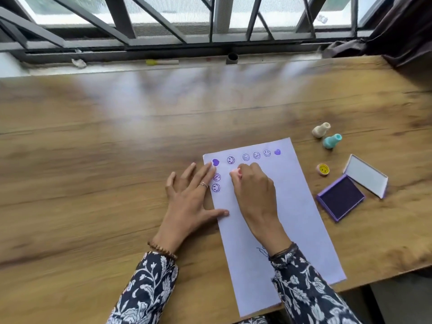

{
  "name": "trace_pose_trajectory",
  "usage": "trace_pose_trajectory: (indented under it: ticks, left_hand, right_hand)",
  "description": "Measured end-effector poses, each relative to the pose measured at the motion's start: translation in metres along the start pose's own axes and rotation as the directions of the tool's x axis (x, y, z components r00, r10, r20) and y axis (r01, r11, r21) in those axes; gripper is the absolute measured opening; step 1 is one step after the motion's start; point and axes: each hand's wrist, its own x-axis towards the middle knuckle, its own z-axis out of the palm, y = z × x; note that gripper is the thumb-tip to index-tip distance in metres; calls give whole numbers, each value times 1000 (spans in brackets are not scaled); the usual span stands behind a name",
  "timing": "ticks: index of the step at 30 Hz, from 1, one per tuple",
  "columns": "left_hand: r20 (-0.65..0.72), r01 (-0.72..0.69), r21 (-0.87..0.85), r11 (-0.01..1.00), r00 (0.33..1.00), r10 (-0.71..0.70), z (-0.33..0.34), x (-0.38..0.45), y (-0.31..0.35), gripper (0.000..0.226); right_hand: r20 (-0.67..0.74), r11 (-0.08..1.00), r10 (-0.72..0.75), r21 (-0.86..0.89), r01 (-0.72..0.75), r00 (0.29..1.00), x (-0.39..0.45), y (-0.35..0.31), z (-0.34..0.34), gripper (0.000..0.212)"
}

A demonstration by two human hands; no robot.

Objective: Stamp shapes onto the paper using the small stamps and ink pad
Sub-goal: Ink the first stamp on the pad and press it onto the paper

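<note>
Right hand [253, 183] bunched over a small pink stamp [238, 172], grip narrow and closed round it; only the pink tip showed past the fingertips. Stamp sat pressed, or nearly so, on the pale lilac paper sheet [287, 206], second row, just right of two purple smiley prints [216, 182]. Whether it touched the sheet could not be told.

Left hand [187, 197] lay flat and spread, holding nothing, fingers pinning the sheet's left edge on the wooden counter [93, 160].

Key relation: the open purple ink pad [340, 197] lay to the right of the grip and slightly nearer the body, well apart, off the sheet. The right hand was the nearer one by far, so re-inking would probably mean a sweep rightwards. The row itself ran left to right along the sheet's short axis, with blank paper to the right of the stamp.

Spare stamps on the counter beyond the pad: a cream one [321, 129], a teal one [332, 141], a yellow smiley-topped one [323, 170].
</note>
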Motion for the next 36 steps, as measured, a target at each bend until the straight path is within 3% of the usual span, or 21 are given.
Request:
trace_pose_trajectory:
  ticks: [6,15,24,36]
  left_hand:
    - [13,3,1,1000,1000,-3,-2,1,1,98]
    - [10,6,-15,1000,1000,-6,-3,0,2,96]
    - [-9,-2,-41,999,1000,1,-2,1,1,97]
    - [9,4,-24,1000,1000,-4,1,2,-1,99]
  right_hand:
    - [-8,999,-17,-50,17,1000,-1,-4,5,17]
    - [-147,971,-112,-225,77,983,-3,-1,12,14]
    - [-116,899,-253,-394,189,961,-3,5,12,16]
    - [-92,912,-275,-341,229,957,0,6,9,15]
